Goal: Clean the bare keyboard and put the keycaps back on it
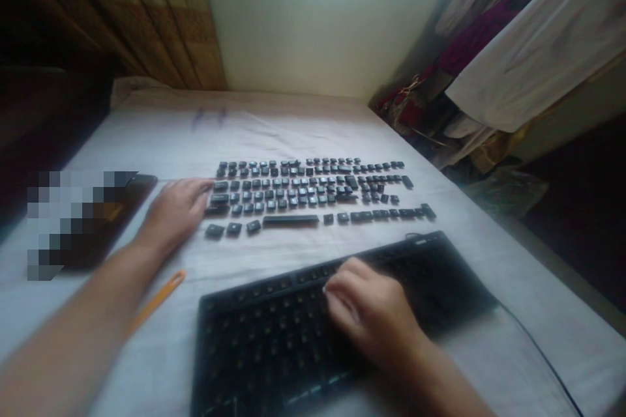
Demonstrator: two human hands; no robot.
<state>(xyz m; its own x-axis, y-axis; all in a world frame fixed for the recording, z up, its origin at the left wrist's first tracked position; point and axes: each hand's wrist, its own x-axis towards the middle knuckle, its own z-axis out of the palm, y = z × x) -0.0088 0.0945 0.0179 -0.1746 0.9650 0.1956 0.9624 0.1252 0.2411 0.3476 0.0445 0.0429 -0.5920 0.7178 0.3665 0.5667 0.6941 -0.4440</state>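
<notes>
A black keyboard frame (pixel 274 339) with its keys taken off lies on the white sheet in front of me. Several loose black keycaps (pixel 313 189) are laid out in rows beyond it. My left hand (pixel 173 212) rests at the left end of those rows, its fingertips touching the leftmost keycaps, fingers bent. My right hand (pixel 366 313) lies on the middle of the keyboard frame with its fingers curled down onto it; whether it holds anything is hidden.
An orange tool (pixel 159 300) lies on the sheet left of the keyboard. A dark phone (pixel 112 215) sits at the far left. The keyboard's cable (pixel 542 358) trails to the right. Clothes and cloth hang at the right; a curtain stands behind.
</notes>
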